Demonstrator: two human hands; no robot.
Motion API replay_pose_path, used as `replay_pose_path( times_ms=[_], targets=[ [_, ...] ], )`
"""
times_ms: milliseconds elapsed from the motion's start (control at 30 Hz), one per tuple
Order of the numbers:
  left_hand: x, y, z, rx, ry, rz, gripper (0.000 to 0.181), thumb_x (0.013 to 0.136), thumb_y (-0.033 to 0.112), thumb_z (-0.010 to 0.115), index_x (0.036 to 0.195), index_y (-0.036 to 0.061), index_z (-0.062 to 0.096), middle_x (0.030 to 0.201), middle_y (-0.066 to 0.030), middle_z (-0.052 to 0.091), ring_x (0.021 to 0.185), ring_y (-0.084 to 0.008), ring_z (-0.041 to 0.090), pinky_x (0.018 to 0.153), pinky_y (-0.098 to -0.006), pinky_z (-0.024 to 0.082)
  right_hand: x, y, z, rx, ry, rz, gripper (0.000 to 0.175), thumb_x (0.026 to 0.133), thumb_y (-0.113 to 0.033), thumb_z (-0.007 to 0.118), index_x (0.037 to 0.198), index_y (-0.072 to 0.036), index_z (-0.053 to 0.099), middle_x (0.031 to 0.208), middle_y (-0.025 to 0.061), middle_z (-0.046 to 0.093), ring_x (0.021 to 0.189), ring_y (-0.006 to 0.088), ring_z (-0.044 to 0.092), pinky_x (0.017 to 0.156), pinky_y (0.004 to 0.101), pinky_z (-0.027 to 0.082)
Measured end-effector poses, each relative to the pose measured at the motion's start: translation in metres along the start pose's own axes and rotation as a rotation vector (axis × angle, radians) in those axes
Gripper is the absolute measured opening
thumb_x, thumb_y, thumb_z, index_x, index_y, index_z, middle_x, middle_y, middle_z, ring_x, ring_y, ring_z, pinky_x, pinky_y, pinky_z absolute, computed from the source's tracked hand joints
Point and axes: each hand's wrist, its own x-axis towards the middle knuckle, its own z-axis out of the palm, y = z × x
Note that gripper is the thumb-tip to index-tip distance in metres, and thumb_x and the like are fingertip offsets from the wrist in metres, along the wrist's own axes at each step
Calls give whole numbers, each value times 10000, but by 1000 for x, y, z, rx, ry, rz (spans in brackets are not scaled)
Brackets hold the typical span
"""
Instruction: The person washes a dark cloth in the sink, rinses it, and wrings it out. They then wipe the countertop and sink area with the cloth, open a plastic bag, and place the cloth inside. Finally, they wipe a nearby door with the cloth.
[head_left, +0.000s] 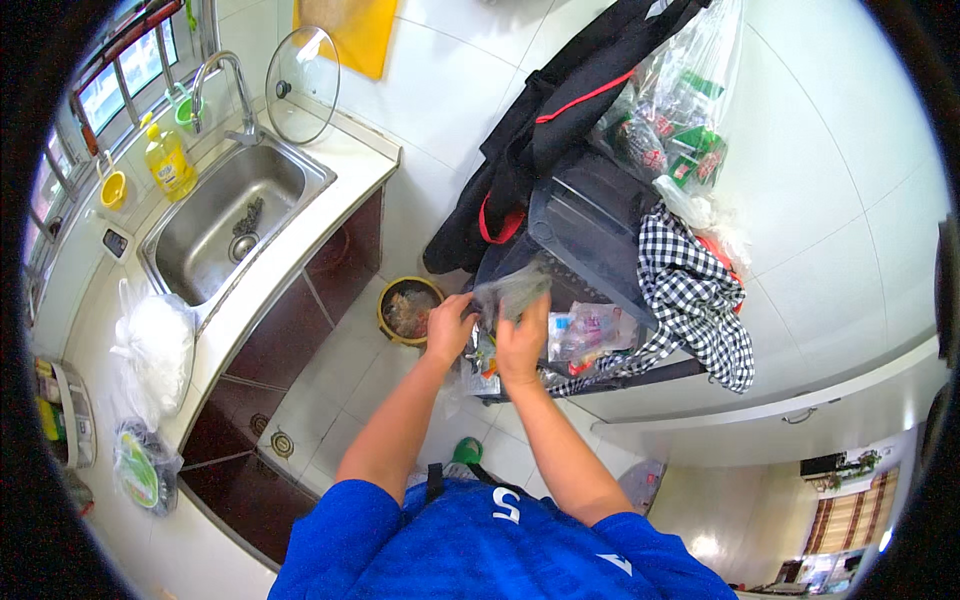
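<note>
My left hand (450, 326) and my right hand (523, 341) are raised in front of me, both holding a thin translucent plastic bag (516, 291) between them. The bag is blurred, so its contents cannot be made out. Beneath my hands lies a dark plastic storage box holding several packets, among them a clear pink-printed plastic packet (592, 328). A dark grey plastic lid (589, 225) leans up behind the box. To the left of my left hand, a round yellow-rimmed bin (384, 330) on the floor holds rubbish.
A stainless steel sink (202, 217) with a faucet (241, 90) is set in the left counter, near a glass lid (303, 84). A black-and-white checkered cloth (694, 292) drapes over the box's right side. Black fabric (487, 195) and a full clear bag (675, 127) hang behind.
</note>
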Motion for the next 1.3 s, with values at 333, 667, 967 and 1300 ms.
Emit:
replay_pose_path(
  times_ms=[333,667,967,1300],
  targets=[
    [-1,-10,-5,-50,-13,19,343,679,114,678,1014,57,636,950,-146,634,875,-340,613,757,-397,494,19,-33,-34,-243,-179,-398,585,607,76,523,1167,-77,596,1327,125,466,1208,378,410,1032,480,300],
    [-37,-50,-14,-278,-56,-273,351,799,62,597,1150,51,595,1046,-125,648,971,-250,616,843,-329,470,-71,52,-49,-70,-729,216,438,657,64,497,1047,-87,627,1290,81,510,1158,342,498,982,378,395],
    [-147,-109,-58,-616,-242,-853,337,881,207,595,1173,39,596,1069,-41,639,947,-131,575,854,-276,434,-19,-5,-12,61,-367,39,512,656,128,423,1084,-58,634,1338,165,461,1239,293,440,1030,304,322],
    [-267,-133,-117,-645,-96,-928,284,842,230,657,1071,63,647,998,-36,658,916,-119,583,815,-289,470,-142,82,-62,48,-796,233,428,618,77,460,975,-40,664,1120,176,596,1109,320,533,978,365,380]
  ],
)
